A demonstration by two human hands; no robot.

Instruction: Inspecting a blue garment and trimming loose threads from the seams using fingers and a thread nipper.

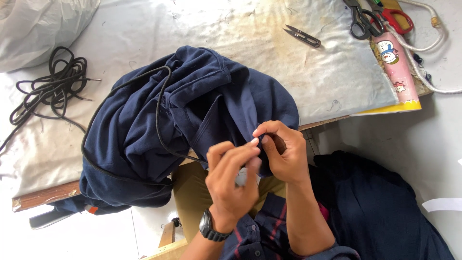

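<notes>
Surface: worn, stained white table (337,72) seen from our head view, its wooden edge facing us.
Garment: navy garment (192,110) heaped at the table's near edge, spilling toward our lap.
Cord: black cord (159,110) looping across the garment.
Left hand: our left hand (233,180), wristwatch (209,226) below it, fingers pinched at the garment's edge.
Right hand: our right hand (284,151) grips the same fold, fingertips touching the left's.
Spare cords: tangled black bundle (48,86) far left.
Tools: thread snips (302,36) and scissors (361,21) up top, well apart from our hands.
</notes>
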